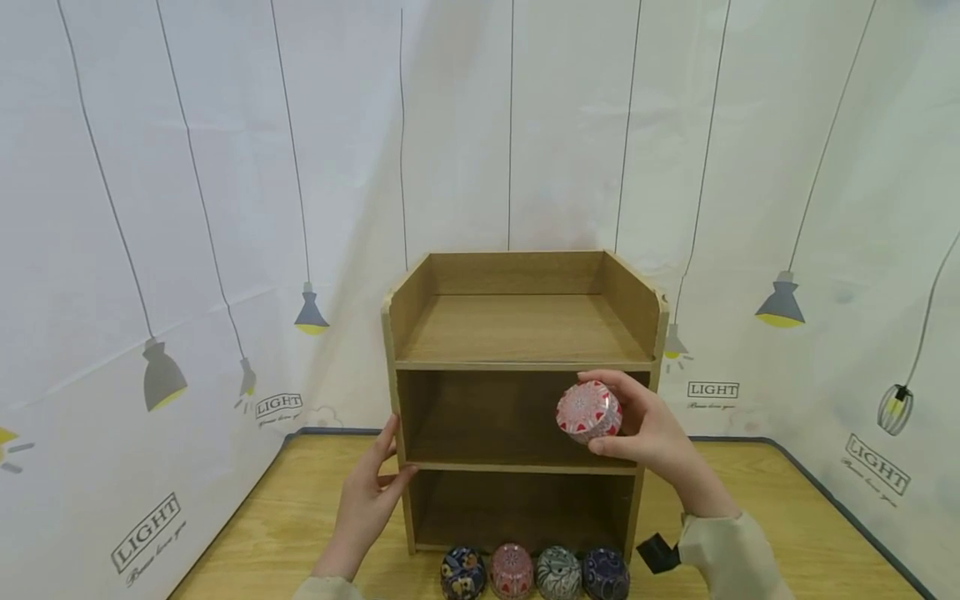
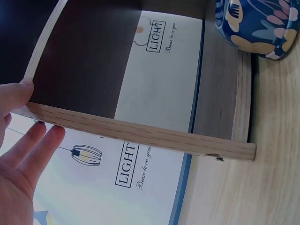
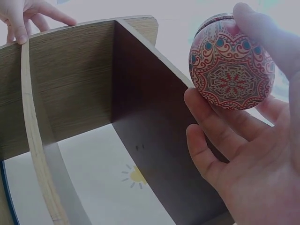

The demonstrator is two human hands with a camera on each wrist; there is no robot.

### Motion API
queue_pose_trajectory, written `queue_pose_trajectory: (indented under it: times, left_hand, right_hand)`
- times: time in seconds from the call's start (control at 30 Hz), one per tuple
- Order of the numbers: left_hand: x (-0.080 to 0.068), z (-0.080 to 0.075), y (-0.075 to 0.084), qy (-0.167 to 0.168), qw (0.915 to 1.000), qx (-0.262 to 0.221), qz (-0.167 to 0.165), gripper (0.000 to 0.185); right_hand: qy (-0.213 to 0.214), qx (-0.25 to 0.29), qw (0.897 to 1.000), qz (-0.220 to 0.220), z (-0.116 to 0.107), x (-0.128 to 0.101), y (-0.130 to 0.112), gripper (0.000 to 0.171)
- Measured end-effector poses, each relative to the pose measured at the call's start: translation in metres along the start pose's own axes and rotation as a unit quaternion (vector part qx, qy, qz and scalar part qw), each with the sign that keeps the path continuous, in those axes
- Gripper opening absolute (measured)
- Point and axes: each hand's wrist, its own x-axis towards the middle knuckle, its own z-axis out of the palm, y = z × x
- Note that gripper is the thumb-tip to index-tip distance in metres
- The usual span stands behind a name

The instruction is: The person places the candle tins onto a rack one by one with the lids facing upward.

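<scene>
Both hands are at work around the three-tier brown wooden shelf unit [image 1: 517, 333] in the middle of the head view. At lower left of centre, the left hand [image 1: 369, 500] lies against the unit's left side panel with its fingers straight and relaxed, the thumb on the front edge; it clasps nothing. Right of centre, the right hand [image 1: 651, 433] has its fingers and thumb curled round a small round red-and-white patterned tin [image 1: 588, 411], holding it on its side, lid face towards the camera, in front of the right part of the middle compartment and just under the top shelf board.

Judging from this, the main risk is the tin slipping. It is gripped at its curved rim by fingertips alone, so a loosened pinch could drop it onto the table [image 1: 765, 508], or onto the row of tins below. It also sits close to the top board's front edge and the right side panel, so a lifted or sideways move could knock it against the wood. Set down on its edge, a round tin would likely roll out of the open front. The left hand merely rests on the panel, so a hard bump might shift the light unit.

Counted: one shelf unit with three levels, all bare as far as can be seen. Five tins in all: one held, and four in a row along the bottom edge of the frame, a dark blue floral tin [image 1: 462, 573], a pink-red tin [image 1: 512, 571], a grey-green tin [image 1: 558, 572] and a dark purple-blue tin [image 1: 605, 572]. One table, two hands.
</scene>
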Motion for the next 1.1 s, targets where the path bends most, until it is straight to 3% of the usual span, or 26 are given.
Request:
queue_pose_trajectory:
  times: [1.1]
  left_hand:
    - [0.001, -0.001, 0.002, -0.003, 1.0000, 0.003, 0.001, 0.083]
  right_hand:
    - [-0.002, -0.006, 1.000, -0.009, -0.013, 0.022, -0.030, 0.066]
